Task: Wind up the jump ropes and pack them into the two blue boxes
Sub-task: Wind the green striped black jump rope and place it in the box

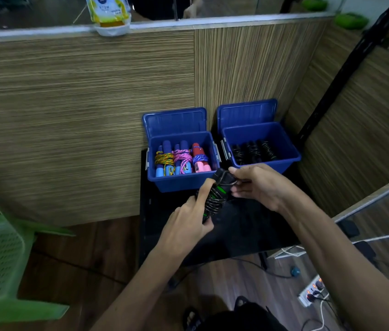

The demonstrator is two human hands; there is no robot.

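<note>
Hands gripping a wound black-and-green jump rope [215, 199], left hand [188, 225], right hand [260, 185], before two open blue plastic boxes [181, 182], green plastic chair [0, 247] at left, white power strip [312, 291] on floor.

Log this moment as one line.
left hand: grips black rope bundle | right hand: pinches its cord end | both blue boxes open

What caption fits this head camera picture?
Both hands wind a black jump rope before two open blue boxes.
</note>
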